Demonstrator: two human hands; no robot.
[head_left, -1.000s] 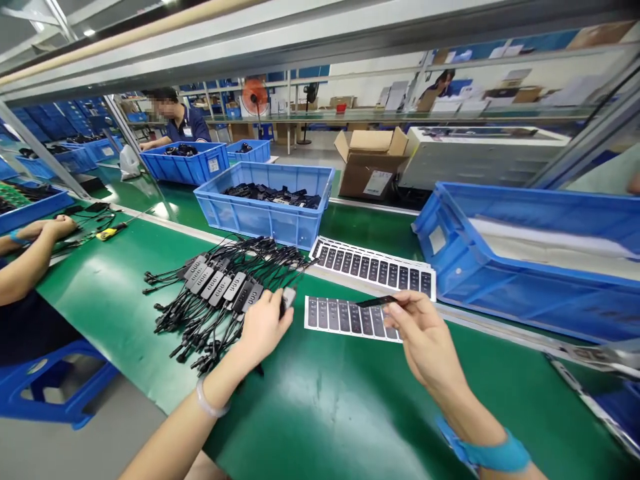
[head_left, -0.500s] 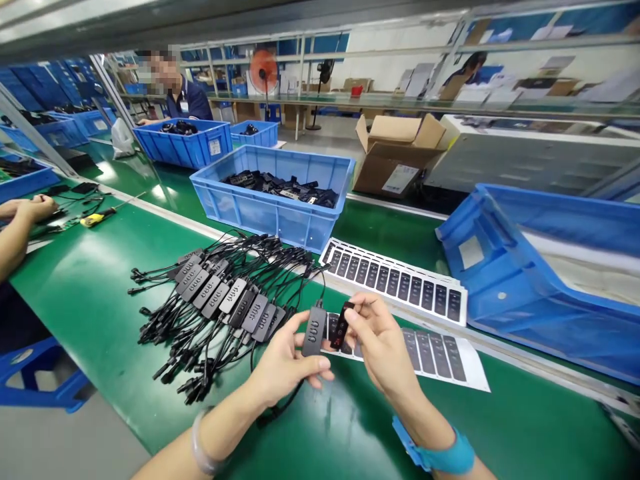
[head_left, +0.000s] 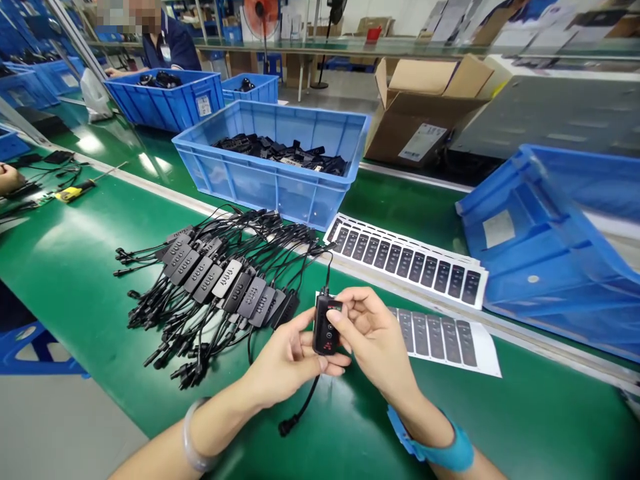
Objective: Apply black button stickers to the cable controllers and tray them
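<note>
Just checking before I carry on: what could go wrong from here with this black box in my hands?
The black control box is held only by the fingertips of the left hand and right hand, so it might slip. Its cable hangs down to a plug and could snag on the tangled cable bundle nearby. The loose label sheet beside the right hand could also get nudged out of place.

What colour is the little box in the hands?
The little box is black with small red marks; the head camera view shows it best.
</note>
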